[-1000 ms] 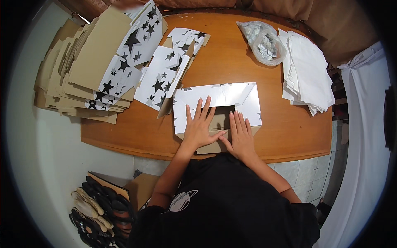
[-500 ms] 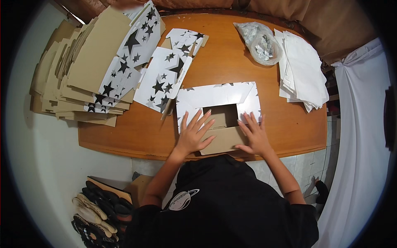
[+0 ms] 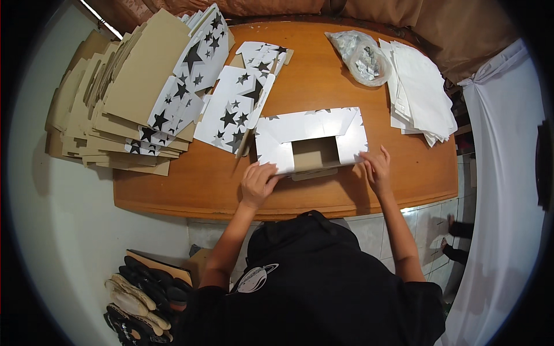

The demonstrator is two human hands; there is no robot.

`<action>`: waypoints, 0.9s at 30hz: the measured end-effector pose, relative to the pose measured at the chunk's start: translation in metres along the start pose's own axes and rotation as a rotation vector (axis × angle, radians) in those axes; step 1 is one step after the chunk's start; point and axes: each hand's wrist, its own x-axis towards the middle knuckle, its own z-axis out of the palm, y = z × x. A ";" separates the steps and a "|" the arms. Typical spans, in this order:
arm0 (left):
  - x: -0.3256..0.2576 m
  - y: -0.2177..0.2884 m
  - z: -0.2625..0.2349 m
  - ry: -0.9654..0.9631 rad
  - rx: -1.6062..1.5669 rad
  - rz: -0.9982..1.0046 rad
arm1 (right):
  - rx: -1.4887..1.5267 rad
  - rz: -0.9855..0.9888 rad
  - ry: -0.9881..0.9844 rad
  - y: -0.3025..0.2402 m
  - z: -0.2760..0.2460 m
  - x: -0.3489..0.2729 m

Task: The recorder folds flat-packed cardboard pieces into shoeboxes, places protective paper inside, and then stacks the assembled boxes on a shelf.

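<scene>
Two hands stand apart at the near corners of a starred white box (image 3: pixel 271 151), which is on or just above the counter (image 3: pixel 412 187), beside some starred cardboard (image 3: pixel 228 112). The left hand (image 3: pixel 258 183) curls its fingers over one corner; the right hand (image 3: pixel 378 168) touches the other, its grip impossible to tell. Uneven pressure could crease the rim, the brown flap (image 3: pixel 314 174) could bend underneath, and a leftward push could knock the cardboard.
</scene>
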 end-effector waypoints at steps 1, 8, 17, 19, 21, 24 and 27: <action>0.004 0.008 0.005 0.132 0.011 -0.122 | -0.003 0.118 0.068 -0.007 0.003 0.004; 0.008 0.024 0.010 -0.085 0.426 -0.061 | -0.240 -0.023 0.015 -0.061 0.010 0.033; 0.003 0.030 0.028 -0.202 0.298 -0.186 | -0.193 -0.053 -0.123 -0.050 0.035 0.025; 0.006 0.031 0.026 -0.208 0.306 -0.191 | -0.183 -0.065 -0.099 -0.049 0.034 0.026; 0.015 0.039 0.021 -0.213 0.313 -0.193 | -0.194 -0.066 -0.076 -0.049 0.036 0.024; 0.036 0.053 0.014 -0.223 0.221 -0.294 | -0.241 -0.064 -0.022 -0.047 0.040 0.020; 0.058 0.044 0.022 -0.229 0.287 -0.194 | -0.262 -0.072 0.013 -0.047 0.042 0.019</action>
